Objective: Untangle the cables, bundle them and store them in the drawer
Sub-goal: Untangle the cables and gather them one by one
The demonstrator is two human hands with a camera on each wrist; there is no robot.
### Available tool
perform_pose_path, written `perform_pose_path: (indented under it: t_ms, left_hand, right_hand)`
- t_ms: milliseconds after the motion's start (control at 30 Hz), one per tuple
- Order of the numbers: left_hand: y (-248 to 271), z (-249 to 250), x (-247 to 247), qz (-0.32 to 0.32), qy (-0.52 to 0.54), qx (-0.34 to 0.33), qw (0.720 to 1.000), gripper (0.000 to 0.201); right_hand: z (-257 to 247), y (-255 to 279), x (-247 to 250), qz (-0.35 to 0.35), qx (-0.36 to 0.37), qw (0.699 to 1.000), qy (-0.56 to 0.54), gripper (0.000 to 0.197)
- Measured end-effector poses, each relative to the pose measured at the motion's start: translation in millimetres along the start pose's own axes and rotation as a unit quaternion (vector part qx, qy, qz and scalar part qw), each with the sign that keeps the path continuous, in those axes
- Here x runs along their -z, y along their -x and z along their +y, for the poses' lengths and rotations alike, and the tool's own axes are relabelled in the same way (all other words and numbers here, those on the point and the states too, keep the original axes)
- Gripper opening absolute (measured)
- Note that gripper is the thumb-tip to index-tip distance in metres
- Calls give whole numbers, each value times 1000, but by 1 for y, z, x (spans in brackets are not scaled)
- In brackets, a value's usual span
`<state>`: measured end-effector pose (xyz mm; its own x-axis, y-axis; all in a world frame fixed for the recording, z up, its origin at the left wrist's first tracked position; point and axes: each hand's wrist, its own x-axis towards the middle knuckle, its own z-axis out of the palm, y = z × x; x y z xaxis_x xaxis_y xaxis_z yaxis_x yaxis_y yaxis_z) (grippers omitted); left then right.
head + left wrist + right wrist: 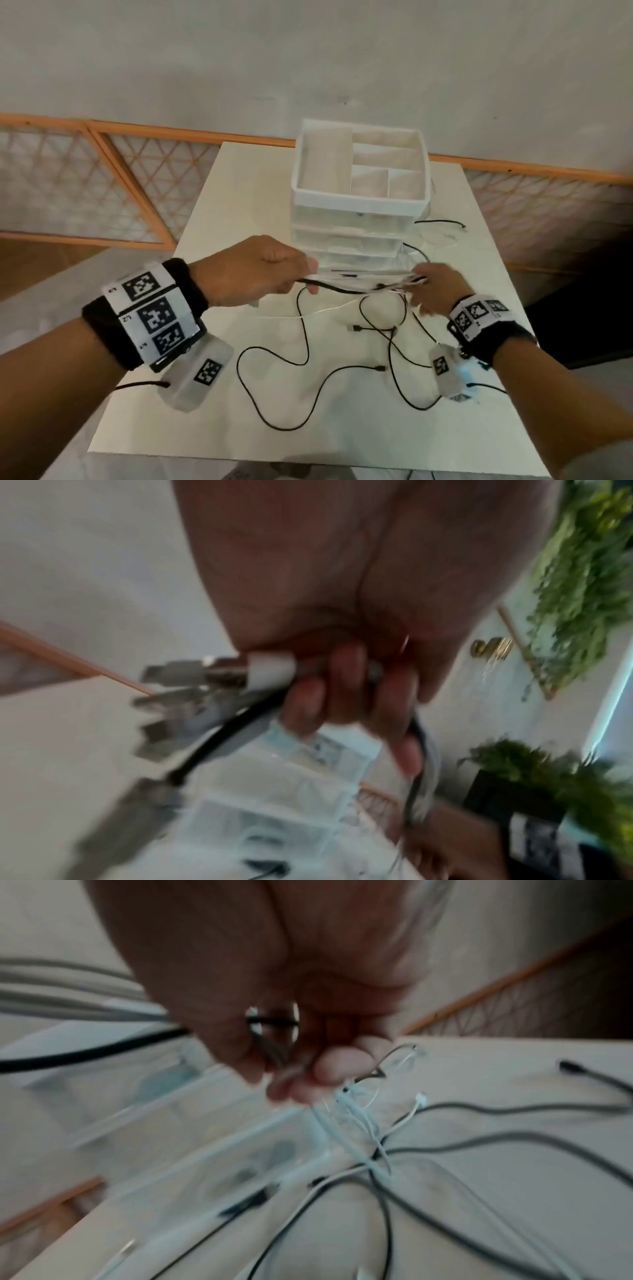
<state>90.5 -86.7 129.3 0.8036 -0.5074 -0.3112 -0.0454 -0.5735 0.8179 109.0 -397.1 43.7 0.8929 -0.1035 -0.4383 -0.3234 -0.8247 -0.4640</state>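
Observation:
Black and white cables (359,284) stretch in a bunch between my two hands, just in front of the white drawer unit (359,219). My left hand (274,270) grips one end of the bunch; in the left wrist view its fingers (346,685) curl round the cables and several plugs (192,680) stick out. My right hand (431,284) pinches the other end, its fingers (339,1066) closed on thin strands (356,1112). Loose black cable (301,370) trails in loops over the table (212,411) below.
The drawer unit has an open compartmented tray (359,164) on top. Another black cable end (445,224) lies right of the unit. An orange-framed lattice railing (113,185) runs behind the table. Plants (589,569) show at the right of the left wrist view.

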Motion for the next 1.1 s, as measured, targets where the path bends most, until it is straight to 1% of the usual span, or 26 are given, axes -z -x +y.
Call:
perform_pose_path:
  t_ms: [33, 67, 100, 133, 167, 233, 267, 300, 333, 367, 400, 433, 467, 533, 567, 633, 667, 700, 767, 833, 900, 967, 1000, 1033, 1067, 1100]
  left_hand:
    - [-1, -12, -2, -26, -58, 23, 998, 35]
    - [-2, -26, -7, -43, -115, 49, 991, 32]
    - [-5, -39, -14, -46, -161, 74, 983, 31]
    - [-9, -52, -22, -39, -195, 96, 975, 30]
    - [-13, -63, -31, -21, -220, 112, 969, 29]
    - [-16, -82, -44, 31, -248, 136, 959, 28]
    - [-17, -87, -48, 60, -241, 145, 958, 27]
    - [-17, -92, -49, 83, -219, 152, 960, 26]
    - [-16, -94, -50, 101, -189, 153, 965, 26]
    - [-16, -95, -50, 115, -161, 152, 968, 27]
    - [-15, -94, -50, 125, -141, 149, 971, 28]
    - [-15, -92, -49, 131, -130, 146, 972, 27]
    - [-15, -89, -47, 132, -124, 140, 973, 26]
    - [-17, -82, -44, 118, -114, 127, 978, 26]
    - [-18, -78, -43, 112, -111, 120, 980, 28]
    - [-18, -71, -40, 108, -112, 111, 981, 33]
    - [-17, -69, -38, 112, -114, 109, 981, 35]
    - [-17, -68, -36, 116, -114, 110, 981, 39]
    - [-17, -69, -31, 120, -89, 122, 981, 44]
    - [-17, -71, -27, 127, -33, 142, 981, 42]
    - [-16, -71, -24, 141, 41, 165, 975, 36]
    - [-16, -66, -21, 149, 99, 177, 968, 29]
    - [-16, -63, -20, 154, 116, 179, 965, 27]
    - [-16, -60, -18, 161, 134, 179, 961, 25]
    - [-16, -56, -16, 170, 156, 176, 957, 23]
    - [-17, -52, -14, 180, 181, 169, 952, 22]
  right_hand:
    - [8, -4, 10, 117, 11, 993, 34, 9]
    - [9, -3, 15, 216, 35, 976, 16, 14]
    - [7, -2, 15, 271, 68, 960, -32, 20]
    - [5, -2, 11, 271, 87, 956, -74, 28]
    - [3, -3, 2, 238, 83, 963, -93, 42]
    - [5, -4, -25, 157, 48, 985, -49, 74]
    - [6, -1, -39, 142, 31, 989, -40, 82]
    - [7, 2, -53, 150, 20, 988, -40, 80]
    - [5, 7, -68, 168, 21, 984, -47, 69]
    - [1, 12, -82, 172, 33, 983, -47, 53]
    - [-6, 18, -99, 141, 56, 988, -31, 37]
    - [-15, 24, -116, 83, 82, 993, -3, 25]
    - [-24, 29, -132, 20, 106, 994, 21, 21]
    - [-35, 31, -163, -84, 118, 988, 45, 30]
    - [-39, 31, -175, -111, 115, 986, 56, 36]
    - [-44, 29, -190, -136, 116, 979, 94, 50]
    - [-48, 29, -190, -133, 120, 978, 110, 51]
    - [-51, 30, -184, -115, 116, 981, 108, 46]
    - [-58, 30, -160, -54, 117, 990, 63, 27]
    - [-64, 32, -120, 21, 157, 987, -22, 9]
    - [-72, 36, -77, 115, 186, 968, -121, 22]
    - [-80, 43, -38, 205, 208, 930, -223, 33]
    - [-83, 48, -22, 238, 220, 910, -257, 35]
    - [-86, 54, -10, 256, 235, 896, -275, 33]
    - [-89, 59, -2, 258, 248, 890, -281, 30]
    - [-91, 64, 1, 243, 261, 893, -275, 26]
